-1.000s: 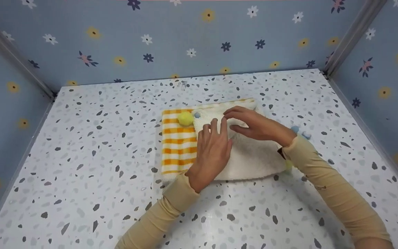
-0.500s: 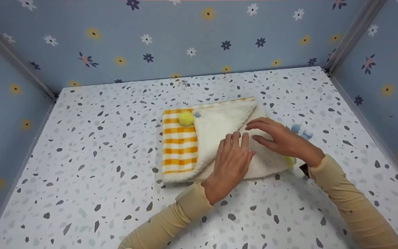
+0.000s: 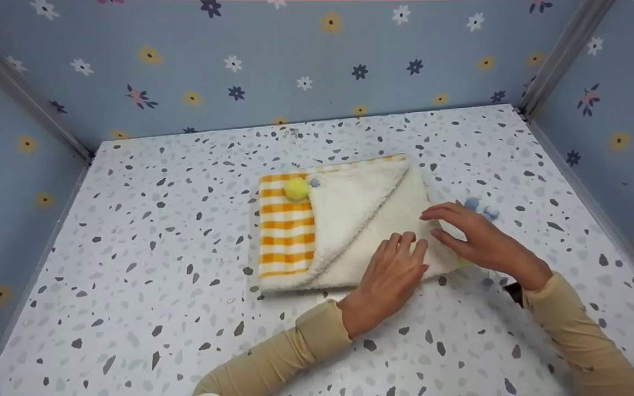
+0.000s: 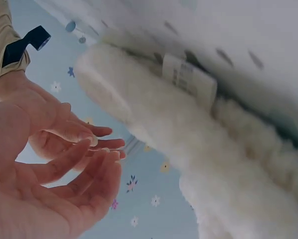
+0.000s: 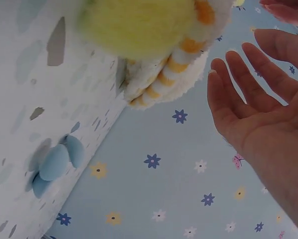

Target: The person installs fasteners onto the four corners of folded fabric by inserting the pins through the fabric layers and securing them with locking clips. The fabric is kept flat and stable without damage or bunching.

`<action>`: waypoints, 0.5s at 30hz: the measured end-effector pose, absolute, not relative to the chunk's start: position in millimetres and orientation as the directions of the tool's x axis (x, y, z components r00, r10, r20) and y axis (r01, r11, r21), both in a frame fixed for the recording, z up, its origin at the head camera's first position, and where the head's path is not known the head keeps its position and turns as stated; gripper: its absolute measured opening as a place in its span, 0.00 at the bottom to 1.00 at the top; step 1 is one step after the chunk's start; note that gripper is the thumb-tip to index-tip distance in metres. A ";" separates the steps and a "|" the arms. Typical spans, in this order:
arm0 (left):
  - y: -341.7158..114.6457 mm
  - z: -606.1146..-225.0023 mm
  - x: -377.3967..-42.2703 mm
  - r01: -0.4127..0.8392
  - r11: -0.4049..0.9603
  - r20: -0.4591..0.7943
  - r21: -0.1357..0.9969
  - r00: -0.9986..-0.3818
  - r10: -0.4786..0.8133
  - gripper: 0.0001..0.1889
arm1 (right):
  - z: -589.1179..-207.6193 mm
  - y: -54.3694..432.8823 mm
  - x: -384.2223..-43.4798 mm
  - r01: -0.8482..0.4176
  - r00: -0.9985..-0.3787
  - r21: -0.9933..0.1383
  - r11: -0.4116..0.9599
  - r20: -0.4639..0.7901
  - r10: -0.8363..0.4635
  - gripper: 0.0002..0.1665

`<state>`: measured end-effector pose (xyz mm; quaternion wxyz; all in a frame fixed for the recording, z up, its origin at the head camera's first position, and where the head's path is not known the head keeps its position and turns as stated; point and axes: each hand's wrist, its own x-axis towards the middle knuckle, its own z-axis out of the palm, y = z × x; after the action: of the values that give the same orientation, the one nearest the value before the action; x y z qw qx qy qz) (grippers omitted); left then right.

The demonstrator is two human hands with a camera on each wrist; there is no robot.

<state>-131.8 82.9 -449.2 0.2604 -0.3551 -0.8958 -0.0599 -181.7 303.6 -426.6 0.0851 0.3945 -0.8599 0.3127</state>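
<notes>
And here's the star texture: a folded cloth with a cream fleece face (image 3: pixel 350 220), thick, matt and nubbly, its pile standing fuzzy along the edges in the left wrist view! Flip side, yellow-and-white checked fabric (image 3: pixel 287 239), flatter and just as matt. There's a round, bright yellow pom-pom (image 3: pixel 296 188), all fluff (blurred in the right wrist view, but plainly fuzzy), and a white printed label (image 4: pixel 189 82), flat and smooth. Beneath, a white, grey-flecked counter (image 3: pixel 157 247), smooth with a soft sheen. Pale blue rounded pieces (image 5: pixel 55 163) look smooth and matt. Beige sleeves (image 3: pixel 325 327): matt, creased cloth! Behind, blue flower-print panels (image 3: pixel 273 36), smooth, and a grey corner strip (image 3: pixel 562 58), metal-looking.
</notes>
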 end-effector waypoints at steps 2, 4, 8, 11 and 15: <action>84.7 -452.3 -129.5 0.698 0.710 0.501 -0.092 -0.584 0.639 0.11 | -428.8 307.3 -177.5 -0.734 -0.672 -0.476 0.484 0.409 -0.617 0.23; 84.9 -455.1 -127.1 0.739 0.667 0.483 -0.095 -0.552 0.680 0.10 | -430.6 310.6 -173.6 -0.737 -0.670 -0.481 0.476 0.424 -0.609 0.23; 82.2 -459.9 -123.1 0.804 0.585 0.426 -0.103 -0.496 0.757 0.14 | -432.9 316.7 -166.2 -0.734 -0.675 -0.479 0.480 0.443 -0.590 0.24; 80.3 -462.4 -121.9 0.811 0.567 0.380 -0.145 -0.484 0.788 0.13 | -433.6 322.2 -161.5 -0.715 -0.698 -0.473 0.514 0.442 -0.564 0.24; 78.6 -463.8 -121.7 0.785 0.583 0.313 -0.210 -0.510 0.801 0.14 | -434.7 330.4 -157.8 -0.678 -0.735 -0.466 0.569 0.422 -0.530 0.24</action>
<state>-121.7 78.6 -463.8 0.1910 -0.4564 -0.8688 0.0206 -157.8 330.4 -434.7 0.1183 0.3439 -0.8779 0.3116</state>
